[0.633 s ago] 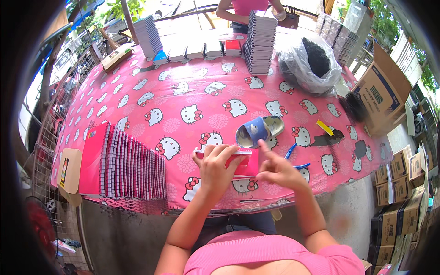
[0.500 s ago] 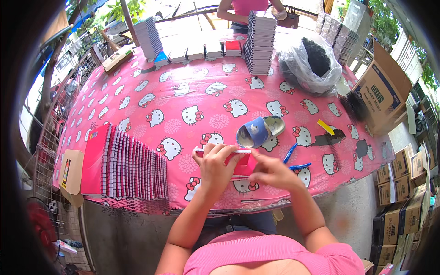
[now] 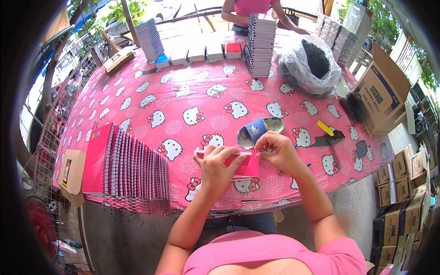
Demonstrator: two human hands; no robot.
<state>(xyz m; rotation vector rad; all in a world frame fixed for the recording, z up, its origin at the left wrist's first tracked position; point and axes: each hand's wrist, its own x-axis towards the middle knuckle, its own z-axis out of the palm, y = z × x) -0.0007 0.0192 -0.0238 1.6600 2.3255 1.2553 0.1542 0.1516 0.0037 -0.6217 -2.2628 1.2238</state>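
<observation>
My left hand (image 3: 215, 166) presses down on a small pink notebook (image 3: 245, 166) near the table's front edge, fingers over its top edge. My right hand (image 3: 276, 150) pinches a thin black wire spiral (image 3: 265, 149) at the notebook's upper right corner. Just beyond both hands a blue tin can (image 3: 252, 132) lies on its side with its open mouth showing.
A long row of pink spiral notebooks (image 3: 133, 166) lies fanned at the left on the pink patterned tablecloth (image 3: 183, 103). Tall notebook stacks (image 3: 261, 43), a plastic bag (image 3: 309, 64) and another person (image 3: 256, 9) are at the far side. Cardboard boxes (image 3: 382, 94) stand at the right.
My right hand has moved up from the notebook's right side to its top right corner and now holds the wire spiral. My left hand stays on the notebook.
</observation>
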